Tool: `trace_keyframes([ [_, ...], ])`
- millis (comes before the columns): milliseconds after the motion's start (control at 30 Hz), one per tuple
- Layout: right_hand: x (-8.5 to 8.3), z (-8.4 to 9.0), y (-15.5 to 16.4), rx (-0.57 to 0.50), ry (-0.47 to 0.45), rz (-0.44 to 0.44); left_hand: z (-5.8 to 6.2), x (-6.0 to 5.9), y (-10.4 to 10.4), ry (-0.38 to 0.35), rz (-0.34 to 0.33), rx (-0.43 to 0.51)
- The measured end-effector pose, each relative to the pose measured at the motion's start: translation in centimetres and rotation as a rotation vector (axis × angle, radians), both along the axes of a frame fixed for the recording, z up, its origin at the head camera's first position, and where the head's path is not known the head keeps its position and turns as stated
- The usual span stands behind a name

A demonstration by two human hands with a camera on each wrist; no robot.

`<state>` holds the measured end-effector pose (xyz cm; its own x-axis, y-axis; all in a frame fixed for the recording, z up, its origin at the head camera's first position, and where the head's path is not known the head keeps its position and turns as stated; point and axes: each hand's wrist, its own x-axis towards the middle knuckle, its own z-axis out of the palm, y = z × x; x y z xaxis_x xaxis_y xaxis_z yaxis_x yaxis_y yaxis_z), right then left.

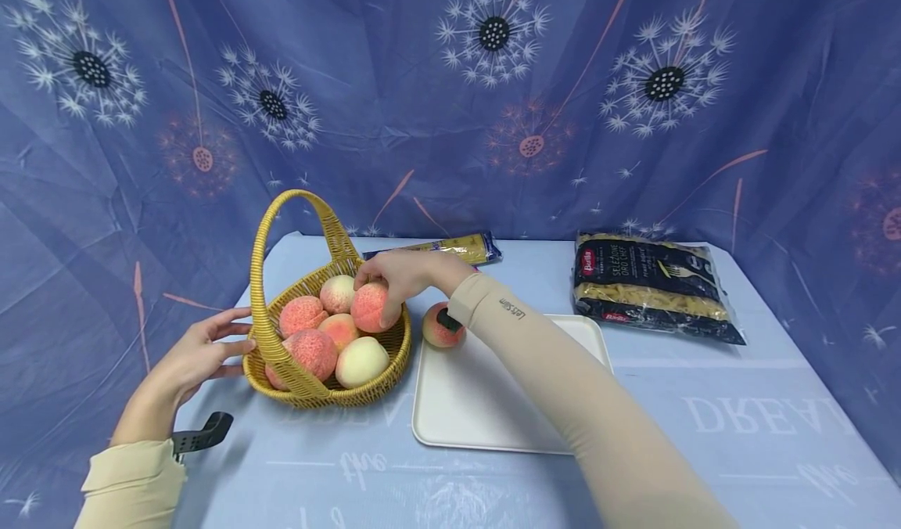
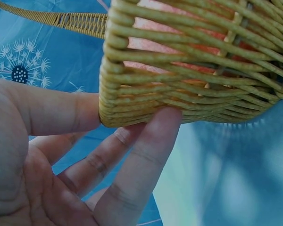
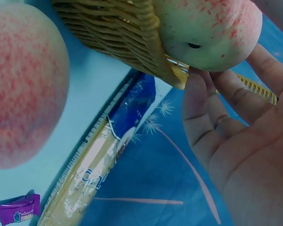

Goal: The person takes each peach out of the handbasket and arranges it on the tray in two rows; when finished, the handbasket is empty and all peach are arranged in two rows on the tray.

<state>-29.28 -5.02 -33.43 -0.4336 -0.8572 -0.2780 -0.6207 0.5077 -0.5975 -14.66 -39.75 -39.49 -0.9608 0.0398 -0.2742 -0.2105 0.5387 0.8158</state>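
A yellow wicker basket with a tall handle holds several pink peaches. My left hand rests with straight fingers against the basket's left wall. My right hand reaches over the basket's right rim and grips one peach. In the right wrist view that peach sits against my fingertips, just above the wicker rim. Another peach lies on the far left corner of the white tray, partly hidden by my right wrist.
A long spaghetti pack lies behind the basket, with a small purple packet near it. A dark bag of pasta lies at the back right. A blue patterned cloth covers the table and hangs behind it.
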Motion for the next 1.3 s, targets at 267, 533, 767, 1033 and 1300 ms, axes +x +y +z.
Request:
trace_keyframes([
  [267,-0.1,0.4,0.7,-0.063,-0.027,-0.01,0.2,0.1,0.1,-0.004,-0.003,-0.008],
  [533,0.0,0.9,1.5,-0.117,0.058,-0.025,0.0,0.3,0.1,-0.004,-0.002,0.0],
  [767,-0.1,1.6,3.2,-0.178,0.047,-0.061,-0.1,0.2,-0.1,0.01,-0.006,0.019],
  [1033,-0.1,1.5,6.2,-0.254,0.016,-0.141,0.0,0.1,0.0,-0.008,-0.007,0.001],
  [1300,-0.1,1.0,9.1,-0.313,-0.004,-0.227,-0.2,0.0,0.0,-0.009,-0.003,-0.01],
])
